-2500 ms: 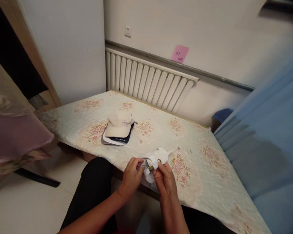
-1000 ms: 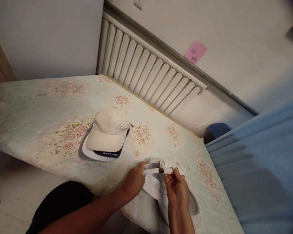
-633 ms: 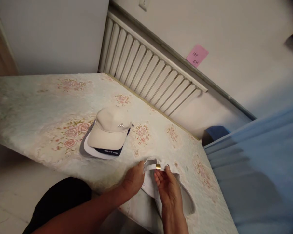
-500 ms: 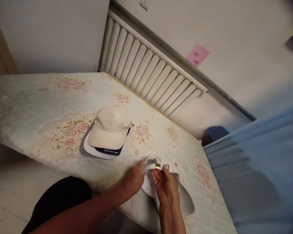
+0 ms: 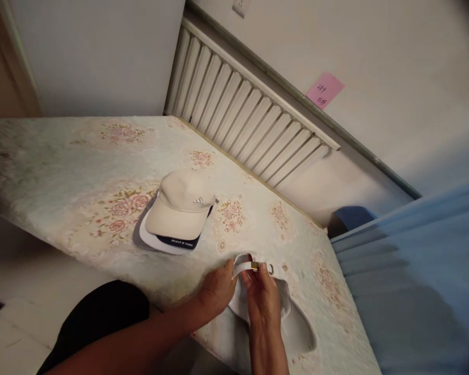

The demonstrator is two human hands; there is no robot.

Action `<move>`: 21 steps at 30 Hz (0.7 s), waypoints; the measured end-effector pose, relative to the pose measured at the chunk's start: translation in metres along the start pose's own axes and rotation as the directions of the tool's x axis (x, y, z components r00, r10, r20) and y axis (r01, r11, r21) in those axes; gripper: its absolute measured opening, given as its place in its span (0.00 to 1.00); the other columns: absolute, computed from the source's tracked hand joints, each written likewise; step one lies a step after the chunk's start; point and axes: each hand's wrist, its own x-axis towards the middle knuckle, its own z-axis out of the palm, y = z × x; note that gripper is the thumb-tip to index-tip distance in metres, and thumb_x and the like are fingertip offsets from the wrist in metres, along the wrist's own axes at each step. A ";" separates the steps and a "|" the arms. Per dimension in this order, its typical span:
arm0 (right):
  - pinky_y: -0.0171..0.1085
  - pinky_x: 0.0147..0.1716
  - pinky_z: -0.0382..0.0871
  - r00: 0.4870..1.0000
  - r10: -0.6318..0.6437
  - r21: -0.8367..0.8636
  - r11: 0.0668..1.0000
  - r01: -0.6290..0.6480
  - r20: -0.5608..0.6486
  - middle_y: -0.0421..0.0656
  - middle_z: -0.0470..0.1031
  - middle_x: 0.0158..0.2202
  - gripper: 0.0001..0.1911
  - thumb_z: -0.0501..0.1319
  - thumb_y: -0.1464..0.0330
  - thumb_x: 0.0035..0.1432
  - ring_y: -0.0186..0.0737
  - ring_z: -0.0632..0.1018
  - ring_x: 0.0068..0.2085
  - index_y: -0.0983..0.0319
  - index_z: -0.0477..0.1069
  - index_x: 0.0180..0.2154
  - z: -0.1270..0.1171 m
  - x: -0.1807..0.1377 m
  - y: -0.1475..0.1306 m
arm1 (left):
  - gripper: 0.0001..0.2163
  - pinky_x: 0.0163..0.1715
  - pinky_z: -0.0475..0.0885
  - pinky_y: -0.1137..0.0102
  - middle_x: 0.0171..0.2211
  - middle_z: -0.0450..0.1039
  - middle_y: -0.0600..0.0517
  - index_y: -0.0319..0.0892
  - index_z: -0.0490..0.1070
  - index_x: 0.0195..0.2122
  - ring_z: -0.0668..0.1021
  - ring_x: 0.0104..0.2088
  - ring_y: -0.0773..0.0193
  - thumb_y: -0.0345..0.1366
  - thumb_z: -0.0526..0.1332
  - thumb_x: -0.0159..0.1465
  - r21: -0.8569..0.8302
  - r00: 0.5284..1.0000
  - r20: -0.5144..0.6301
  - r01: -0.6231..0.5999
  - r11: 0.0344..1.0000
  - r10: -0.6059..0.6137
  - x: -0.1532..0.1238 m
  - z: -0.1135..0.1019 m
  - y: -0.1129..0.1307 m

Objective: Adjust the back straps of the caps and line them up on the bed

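Observation:
A white cap (image 5: 300,325) rests on the table near its front edge, its brim toward the lower right and its inside partly showing. At its back is a narrow white strap (image 5: 242,267) with a gold buckle (image 5: 255,266). My left hand (image 5: 219,289) is closed on the left end of the strap and the cap's edge there. My right hand (image 5: 262,299) pinches the strap beside the buckle, thumb on top, its other fingers inside the cap's opening. Left of my hands lies a stack of caps, a beige cap (image 5: 180,213) over a navy cap (image 5: 180,242) and a white-brimmed cap (image 5: 150,238).
The caps lie on a table with a flowered cloth (image 5: 113,151). A white radiator (image 5: 242,104) runs along the wall behind, with a pink note (image 5: 325,89) above it. A blue curtain (image 5: 422,271) hangs at the right. Black clothing (image 5: 101,317) shows at lower left.
My right hand has shifted slightly left along the strap, closer to the buckle. The view has turned a little, so the table and stacked caps appear farther right.

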 end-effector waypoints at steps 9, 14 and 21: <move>0.41 0.50 0.68 0.995 0.048 0.079 0.995 -0.055 0.085 0.47 0.78 0.42 0.09 0.67 0.69 0.43 0.44 0.74 0.51 0.63 0.74 0.30 0.004 0.005 0.007 | 0.12 0.39 0.67 0.67 0.37 0.76 0.45 0.43 0.69 0.45 0.77 0.40 0.56 0.36 0.52 0.63 0.071 0.998 0.023 0.056 0.996 -0.057 0.003 -0.004 0.003; 0.48 0.54 0.64 0.986 -0.091 -0.329 0.935 0.133 0.140 0.48 0.76 0.47 0.20 0.64 0.62 0.49 0.46 0.73 0.52 0.64 0.72 0.44 -0.013 0.000 0.020 | 0.10 0.37 0.66 0.68 0.35 0.76 0.45 0.41 0.70 0.40 0.77 0.37 0.57 0.36 0.52 0.62 0.084 0.996 0.014 0.086 0.993 -0.088 0.009 0.000 -0.006; 0.47 0.60 0.55 0.852 -0.263 -0.746 0.413 0.523 0.452 0.46 0.64 0.59 0.25 0.55 0.69 0.56 0.46 0.65 0.60 0.60 0.64 0.56 -0.031 -0.020 0.058 | 0.09 0.30 0.66 0.69 0.29 0.75 0.46 0.41 0.69 0.30 0.76 0.30 0.59 0.36 0.52 0.61 0.064 0.990 0.046 0.128 0.990 -0.131 0.016 -0.002 -0.016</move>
